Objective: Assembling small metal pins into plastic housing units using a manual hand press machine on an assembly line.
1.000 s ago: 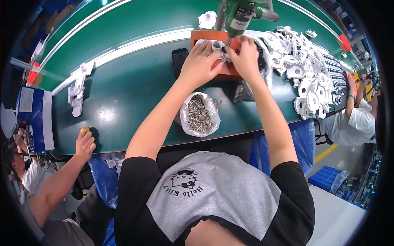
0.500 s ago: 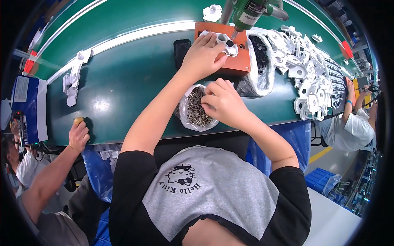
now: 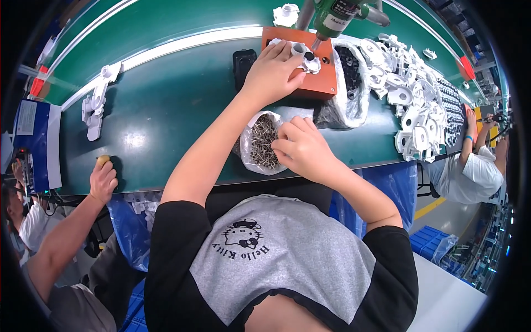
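Note:
My left hand (image 3: 271,76) lies over a white plastic housing part (image 3: 312,66) and grips it against an orange block (image 3: 321,84). A round black piece (image 3: 309,56) shows on that part beside my thumb. Below, a white plastic bag (image 3: 255,166) stands open, full of small metal screws (image 3: 264,143). My right hand (image 3: 305,149) is at the bag's right side, thumb and fingertips pinched together over the screws. Whatever is between those fingertips is hidden. Above the block hangs a green power screwdriver (image 3: 333,21), its tip pointing down near the part.
A black tray (image 3: 243,66) sits left of the block. To its right are a bag of black parts (image 3: 349,72) and a heap of white housings (image 3: 412,94). More white parts (image 3: 96,108) lie far left, near a co-worker's hand (image 3: 103,181) holding a yellowish knob.
My right hand has drawn slightly toward me and to the right across the screws, its fingers still pinched. My left hand stays on the white housing part.

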A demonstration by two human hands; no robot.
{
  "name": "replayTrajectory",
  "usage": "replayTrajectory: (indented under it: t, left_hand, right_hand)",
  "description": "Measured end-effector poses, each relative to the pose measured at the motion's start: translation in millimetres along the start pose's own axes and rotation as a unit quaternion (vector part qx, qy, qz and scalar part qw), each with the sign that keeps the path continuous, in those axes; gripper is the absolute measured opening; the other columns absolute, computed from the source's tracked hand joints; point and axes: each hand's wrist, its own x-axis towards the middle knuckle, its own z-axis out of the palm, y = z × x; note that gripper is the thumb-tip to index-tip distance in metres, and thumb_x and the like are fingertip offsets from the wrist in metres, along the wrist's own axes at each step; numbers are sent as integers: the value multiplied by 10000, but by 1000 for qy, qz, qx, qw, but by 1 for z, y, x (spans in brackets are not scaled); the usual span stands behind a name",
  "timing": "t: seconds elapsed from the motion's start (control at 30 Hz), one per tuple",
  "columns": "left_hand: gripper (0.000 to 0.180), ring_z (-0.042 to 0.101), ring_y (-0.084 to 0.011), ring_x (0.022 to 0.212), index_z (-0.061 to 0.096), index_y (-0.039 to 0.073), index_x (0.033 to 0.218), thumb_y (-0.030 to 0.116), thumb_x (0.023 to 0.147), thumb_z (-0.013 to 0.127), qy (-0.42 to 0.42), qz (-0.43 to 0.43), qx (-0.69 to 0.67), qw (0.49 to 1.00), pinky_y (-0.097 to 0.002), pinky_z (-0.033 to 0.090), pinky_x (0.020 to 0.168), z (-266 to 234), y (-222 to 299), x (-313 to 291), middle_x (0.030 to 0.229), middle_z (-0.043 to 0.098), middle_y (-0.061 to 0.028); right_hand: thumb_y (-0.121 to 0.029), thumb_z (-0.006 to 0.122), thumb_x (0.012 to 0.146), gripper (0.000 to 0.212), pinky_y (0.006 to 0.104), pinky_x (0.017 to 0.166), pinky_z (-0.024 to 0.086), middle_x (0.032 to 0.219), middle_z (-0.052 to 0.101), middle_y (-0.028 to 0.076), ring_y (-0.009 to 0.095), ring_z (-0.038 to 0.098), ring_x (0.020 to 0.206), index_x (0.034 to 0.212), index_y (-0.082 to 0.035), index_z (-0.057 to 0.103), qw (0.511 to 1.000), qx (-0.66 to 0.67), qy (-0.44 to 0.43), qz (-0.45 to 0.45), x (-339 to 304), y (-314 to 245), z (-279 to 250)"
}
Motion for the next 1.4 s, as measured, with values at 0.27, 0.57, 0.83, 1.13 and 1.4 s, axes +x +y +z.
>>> replayTrajectory:
  t: [0.27, 0.57, 0.83, 1.13, 1.4]
  left_hand:
    - [331, 445, -369, 1248, 574, 76, 1069, 318, 845, 600, -11, -10, -16, 1000, -454, 320, 1066, 0, 0, -1, 1286, 518, -219]
    - [338, 464, -338, 1238, 619, 78, 1060, 337, 844, 587, -5, -8, 1, 1000, -433, 326, 1064, 1, 1, 0, 1243, 556, -214]
    - [333, 470, -339, 1230, 621, 74, 1050, 333, 842, 591, 4, -5, -1, 1000, -430, 331, 1062, 1, 0, -1, 1231, 562, -217]
    - [353, 463, -341, 1239, 619, 68, 1055, 350, 849, 574, -5, -13, 1, 1000, -432, 325, 1067, -3, -1, 0, 1248, 551, -224]
    - [345, 432, -350, 1265, 584, 83, 1088, 335, 852, 584, -32, -26, -3, 999, -440, 316, 1074, -4, 3, 0, 1312, 508, -200]
  right_hand:
    - [-116, 674, 650, 106, 329, 733, 378, 796, 500, 28, 209, 475, 817, 751, -86, 661, 995, -78, -45, -43, 5, -3, 0]
    - [-165, 662, 626, 96, 313, 699, 362, 754, 489, 13, 184, 476, 814, 650, -102, 595, 978, -165, -75, -106, 12, -3, 3]
    - [-78, 654, 637, 49, 364, 635, 466, 692, 527, 64, 226, 543, 728, 666, -55, 623, 997, 39, -70, -6, 20, 5, -3]
    - [-128, 650, 776, 153, 271, 597, 465, 675, 645, 59, 77, 552, 617, 833, 6, 698, 911, 296, -63, 280, 45, 57, -61]
    - [-186, 613, 800, 285, 277, 721, 476, 834, 686, 128, 157, 614, 756, 924, 60, 687, 923, 180, 102, 323, 59, 143, -65]
